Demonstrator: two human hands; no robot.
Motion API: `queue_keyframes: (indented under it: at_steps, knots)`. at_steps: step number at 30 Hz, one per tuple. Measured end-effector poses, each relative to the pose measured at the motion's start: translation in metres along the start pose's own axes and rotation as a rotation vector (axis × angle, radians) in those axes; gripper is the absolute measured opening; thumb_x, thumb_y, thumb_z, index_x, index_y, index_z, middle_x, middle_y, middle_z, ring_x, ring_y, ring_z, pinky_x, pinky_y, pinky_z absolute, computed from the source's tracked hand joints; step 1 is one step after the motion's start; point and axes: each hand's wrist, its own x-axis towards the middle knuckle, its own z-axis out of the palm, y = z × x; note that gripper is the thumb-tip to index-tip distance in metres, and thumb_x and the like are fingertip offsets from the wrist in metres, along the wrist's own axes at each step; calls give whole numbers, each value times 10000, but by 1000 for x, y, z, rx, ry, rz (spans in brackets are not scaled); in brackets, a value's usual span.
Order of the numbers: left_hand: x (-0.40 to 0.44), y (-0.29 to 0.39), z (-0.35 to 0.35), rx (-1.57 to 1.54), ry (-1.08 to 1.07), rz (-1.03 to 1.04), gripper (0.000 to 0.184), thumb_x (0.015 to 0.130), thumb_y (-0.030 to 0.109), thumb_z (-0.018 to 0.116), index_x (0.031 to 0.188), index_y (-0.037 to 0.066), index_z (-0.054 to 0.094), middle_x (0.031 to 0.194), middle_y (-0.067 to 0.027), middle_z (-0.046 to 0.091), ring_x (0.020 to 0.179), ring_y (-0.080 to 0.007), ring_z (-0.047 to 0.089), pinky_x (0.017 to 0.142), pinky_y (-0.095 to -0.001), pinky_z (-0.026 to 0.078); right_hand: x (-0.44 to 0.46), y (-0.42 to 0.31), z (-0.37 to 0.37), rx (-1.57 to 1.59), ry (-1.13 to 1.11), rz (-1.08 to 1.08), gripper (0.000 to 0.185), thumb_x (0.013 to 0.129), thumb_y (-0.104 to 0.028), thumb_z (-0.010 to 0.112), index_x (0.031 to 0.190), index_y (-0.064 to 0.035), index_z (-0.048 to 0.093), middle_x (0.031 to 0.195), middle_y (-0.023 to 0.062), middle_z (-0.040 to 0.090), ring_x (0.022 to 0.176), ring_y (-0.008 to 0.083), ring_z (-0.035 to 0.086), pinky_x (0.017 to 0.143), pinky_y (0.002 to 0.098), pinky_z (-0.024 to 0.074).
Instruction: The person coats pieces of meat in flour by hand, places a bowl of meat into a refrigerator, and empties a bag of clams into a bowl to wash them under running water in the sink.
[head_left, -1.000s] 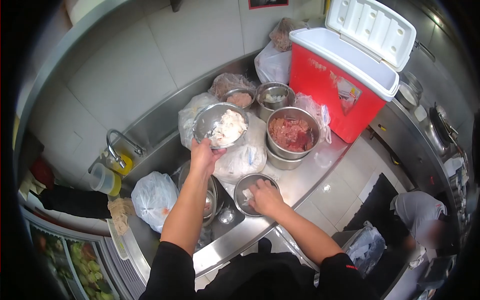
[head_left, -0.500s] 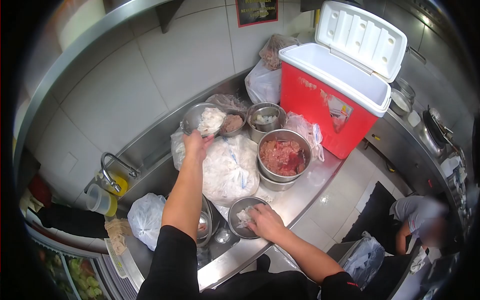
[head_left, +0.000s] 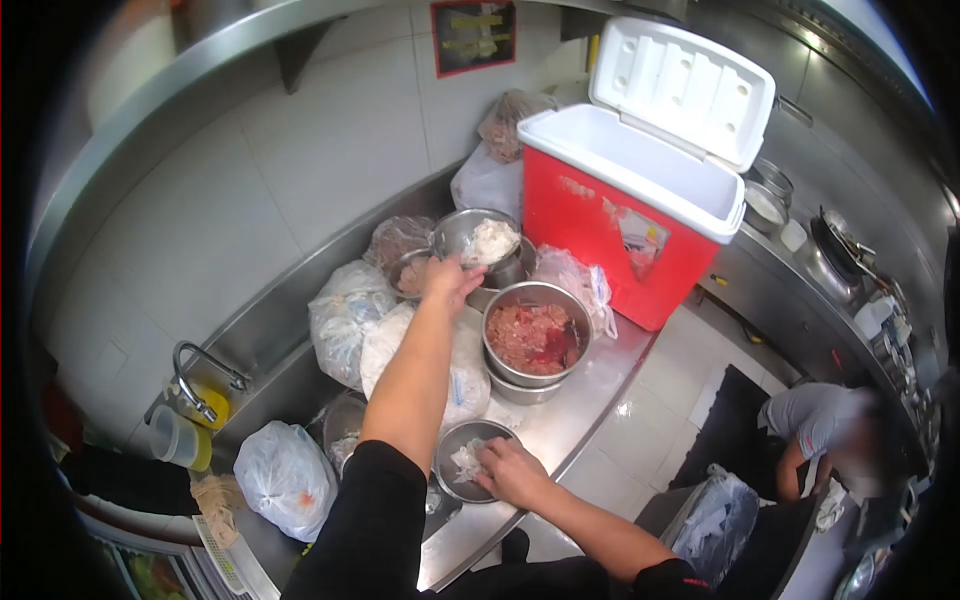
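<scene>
My left hand point(head_left: 452, 280) is closed on the near rim of a metal bowl point(head_left: 455, 232) that holds a pale white mass point(head_left: 493, 242). That bowl is above the smaller containers at the back of the counter. My right hand point(head_left: 510, 472) is inside a small metal bowl point(head_left: 462, 489) near the counter's front edge, its fingers against a pale, translucent piece point(head_left: 467, 461). Between the two bowls lies a large bag of pale contents point(head_left: 468, 370), partly behind my left forearm. Red minced meat point(head_left: 530, 338) fills a metal pot point(head_left: 535, 380) to the right.
A red cooler point(head_left: 600, 235) with its lid up stands at the back right. At left are a faucet point(head_left: 205, 365), a yellow-liquid container point(head_left: 178, 440) and a white bag point(head_left: 285, 480). A person point(head_left: 815, 425) bends at far right, beyond a lined bin point(head_left: 710, 525).
My left hand has carried its bowl back and to the right, over the small containers. My right hand stays in the small bowl. The camera view has shifted.
</scene>
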Motion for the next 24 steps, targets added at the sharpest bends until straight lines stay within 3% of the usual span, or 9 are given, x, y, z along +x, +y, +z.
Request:
queue_keyframes:
  at_steps: [2,4,7,9,11,14,15,18,24]
  knots:
    - [0,-6,-14,74,-71,-36,462,987,158,477,1390,-3,320,1185,-202,549,793,-289,690,748,-421,596,-1,3,0,-16,2,32,331,800,-190,680,1088,-37,623,1069,162,585,987,363,577,877,422,497]
    - [-37,0,-43,351,-180,143,447,992,248,513,1357,13,407,1139,-160,592,811,-249,696,755,-357,572,-3,16,12,39,35,16,259,809,-135,644,1036,-14,611,1032,175,578,971,371,568,880,420,481]
    - [-101,-23,-130,1290,-297,402,540,942,461,524,1171,-25,589,1081,-189,654,935,-359,661,836,-414,498,-2,1,-14,75,23,110,365,796,-133,667,1129,-11,581,1090,179,576,995,376,570,872,415,497]
    - [-155,-47,-176,1519,-402,121,597,884,510,593,1126,-35,624,1189,-254,612,1094,-386,601,928,-421,472,-2,-4,-13,-2,-82,185,472,776,-146,697,1211,-34,555,1128,186,560,1003,371,576,873,417,506]
    - [-180,-92,-216,1471,-367,465,661,830,401,714,1290,-36,527,1202,-258,590,1008,-347,649,873,-405,520,4,-8,-2,-141,-184,226,571,754,-162,726,1280,-60,528,1171,193,540,1012,370,584,875,424,512]
    - [-218,-78,-187,951,-285,-87,603,854,306,681,1317,-21,476,1072,-214,628,748,-266,691,642,-356,571,15,-25,14,-210,-184,177,479,808,-77,632,1268,-46,505,1194,196,509,1107,375,551,873,465,521]
    - [-220,-86,-190,966,-295,-126,561,864,256,653,1318,-14,465,1036,-201,630,680,-240,673,573,-337,551,21,-26,24,-284,-204,193,616,744,-145,717,1326,-144,514,1182,195,502,1049,390,598,862,463,517]
    - [-227,-126,-209,889,-322,-184,461,888,117,567,1316,5,441,953,-174,636,539,-188,634,427,-301,508,32,-26,44,-194,-296,352,620,748,-107,697,1335,-168,506,1145,207,504,1057,387,590,896,458,503]
    - [-269,-120,-213,507,-469,-120,549,889,-19,467,1407,57,300,1036,-191,618,585,-216,646,408,-287,512,-21,-85,16,-4,235,358,440,803,-13,569,1240,-36,523,1179,245,521,1051,432,580,861,482,504]
